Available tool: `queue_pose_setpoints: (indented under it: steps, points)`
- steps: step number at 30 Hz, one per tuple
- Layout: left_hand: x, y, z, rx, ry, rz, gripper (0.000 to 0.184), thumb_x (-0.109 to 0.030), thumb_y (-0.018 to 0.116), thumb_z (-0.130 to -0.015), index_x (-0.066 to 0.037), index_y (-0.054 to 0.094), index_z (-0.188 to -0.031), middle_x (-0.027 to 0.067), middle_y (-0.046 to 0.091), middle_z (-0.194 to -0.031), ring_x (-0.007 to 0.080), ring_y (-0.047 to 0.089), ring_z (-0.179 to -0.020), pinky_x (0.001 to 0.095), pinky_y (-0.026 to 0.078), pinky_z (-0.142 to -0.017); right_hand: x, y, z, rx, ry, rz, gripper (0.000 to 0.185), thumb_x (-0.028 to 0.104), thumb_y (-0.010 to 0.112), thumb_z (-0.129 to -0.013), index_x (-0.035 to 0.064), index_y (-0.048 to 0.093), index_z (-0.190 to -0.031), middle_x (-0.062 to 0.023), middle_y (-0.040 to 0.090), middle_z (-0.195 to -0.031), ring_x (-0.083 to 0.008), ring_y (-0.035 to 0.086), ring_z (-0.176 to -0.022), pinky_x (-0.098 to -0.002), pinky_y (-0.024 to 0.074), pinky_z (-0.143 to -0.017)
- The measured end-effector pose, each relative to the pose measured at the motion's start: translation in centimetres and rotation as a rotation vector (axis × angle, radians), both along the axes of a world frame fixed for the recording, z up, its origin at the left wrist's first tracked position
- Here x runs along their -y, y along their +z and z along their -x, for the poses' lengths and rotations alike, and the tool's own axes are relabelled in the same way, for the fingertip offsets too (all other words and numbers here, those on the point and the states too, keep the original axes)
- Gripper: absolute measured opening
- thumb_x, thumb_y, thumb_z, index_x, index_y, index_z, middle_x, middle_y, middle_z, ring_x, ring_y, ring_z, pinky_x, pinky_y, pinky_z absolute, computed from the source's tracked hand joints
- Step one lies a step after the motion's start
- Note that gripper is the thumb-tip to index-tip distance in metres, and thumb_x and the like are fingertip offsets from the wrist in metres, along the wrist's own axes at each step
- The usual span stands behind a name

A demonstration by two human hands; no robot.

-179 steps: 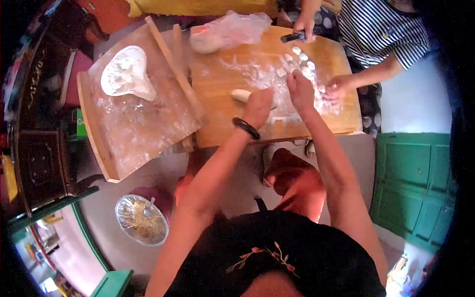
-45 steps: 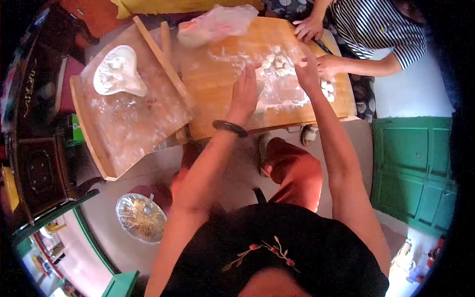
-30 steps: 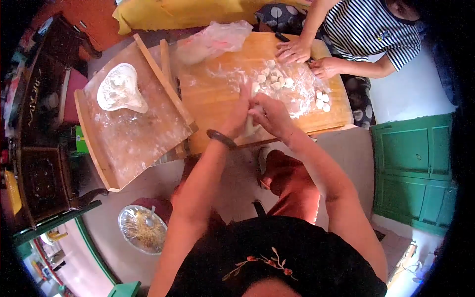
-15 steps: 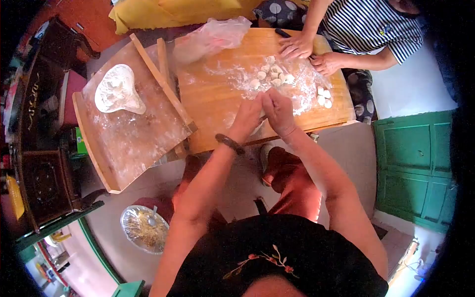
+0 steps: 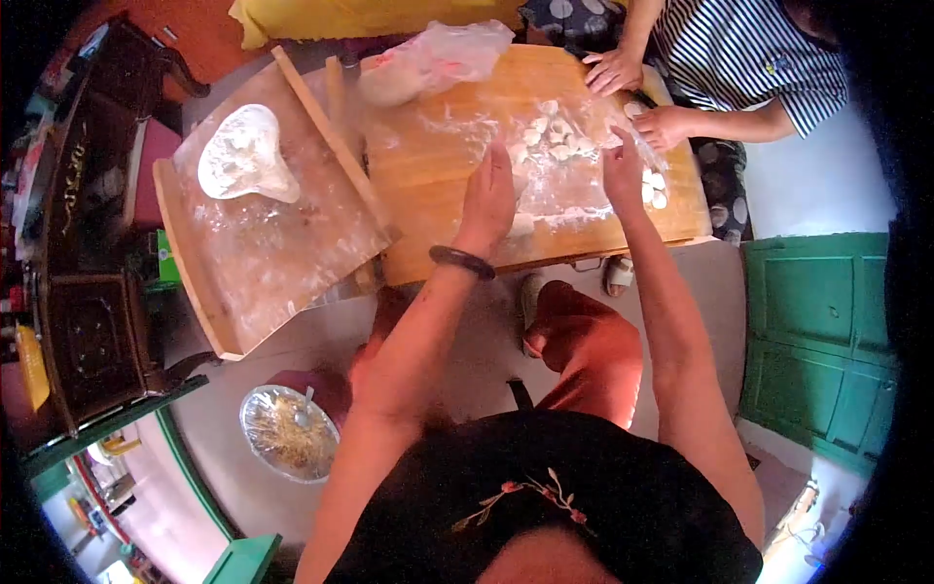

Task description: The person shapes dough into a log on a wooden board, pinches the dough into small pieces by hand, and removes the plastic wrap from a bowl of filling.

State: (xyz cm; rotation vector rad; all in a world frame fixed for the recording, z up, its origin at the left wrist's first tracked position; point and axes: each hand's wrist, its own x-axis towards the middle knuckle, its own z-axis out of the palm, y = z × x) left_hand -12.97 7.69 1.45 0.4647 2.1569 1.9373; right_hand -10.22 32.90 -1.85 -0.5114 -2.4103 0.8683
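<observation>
My left hand (image 5: 489, 198) is raised over the near side of the wooden board (image 5: 409, 229), seen edge-on with its fingers straight up. A pale patch shows just beside its palm; I cannot tell if that is dough or flour. To the right, my right hand (image 5: 623, 177) reaches over the board with its fingers drawn together. Something whitish shows at its fingertips, too small to make out. Small dough pieces (image 5: 560, 138) lie clustered in flour between my hands and beyond them. Several more dough pieces (image 5: 655, 190) sit right of my right hand.
A co-worker's hands (image 5: 664, 127) rest at the board's far right. Left stands a floury wooden tray (image 5: 243, 282) with a flour-filled, pale container (image 5: 243, 156). A plastic bag (image 5: 448, 58) lies at the back. A covered bowl (image 5: 290, 433) stands low at left; green cabinet (image 5: 817, 331) at right.
My hands, together over the board before, are now apart. The right one has moved right and away from me, close to the co-worker's hand. My left hand's fingers have straightened.
</observation>
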Motion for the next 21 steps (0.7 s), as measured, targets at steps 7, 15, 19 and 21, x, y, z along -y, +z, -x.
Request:
queue_pose_setpoints:
  steps: [7, 15, 19, 21]
  points:
    - [0.7, -0.3, 1.2, 0.466, -0.118, -0.437, 0.08, -0.069, 0.018, -0.088, -0.016, 0.011, -0.147, 0.0101, 0.054, -0.103, 0.0115, 0.051, -0.077, 0.0235, 0.045, -0.059, -0.2, -0.1, 1.1, -0.046, -0.087, -0.177, 0.046, 0.036, 0.032, -0.097, -0.001, 0.057, -0.112, -0.029, 0.058, -0.096, -0.0457, 0.055, -0.09, -0.0497, 0.0429, -0.079]
    - [0.0, -1.0, 1.8, 0.548, -0.168, -0.556, 0.092, -0.076, 0.023, -0.083, -0.021, -0.016, -0.145, 0.0096, 0.046, -0.113, 0.0185, 0.054, -0.092, 0.0316, 0.05, -0.074, 9.7, 6.1, -2.3, -0.072, 0.541, 0.427, 0.038, 0.023, 0.05, -0.092, 0.0017, 0.051, -0.123, -0.0067, 0.059, -0.106, -0.0127, 0.055, -0.091, -0.0284, 0.0454, -0.077]
    - [-0.4, -0.9, 1.6, 0.592, -0.249, -0.643, 0.093, -0.074, 0.023, -0.084, -0.02, -0.023, -0.143, 0.0133, 0.04, -0.126, 0.0252, 0.053, -0.104, 0.0371, 0.049, -0.085, 12.1, 7.1, -1.4, 0.005, 0.767, 0.049, 0.035, 0.018, 0.061, -0.087, 0.0033, 0.053, -0.118, -0.0096, 0.061, -0.098, -0.013, 0.06, -0.085, -0.0285, 0.0481, -0.072]
    - [-0.1, -0.2, 1.1, 0.561, -0.23, -0.545, 0.083, -0.069, 0.024, -0.088, -0.016, -0.005, -0.144, 0.0155, 0.044, -0.126, 0.0237, 0.056, -0.098, 0.0364, 0.05, -0.08, 12.5, 7.2, -1.6, 0.103, 0.734, 0.2, 0.034, 0.016, 0.064, -0.085, 0.0028, 0.054, -0.115, -0.0089, 0.061, -0.091, -0.0126, 0.06, -0.074, -0.027, 0.0483, -0.066]
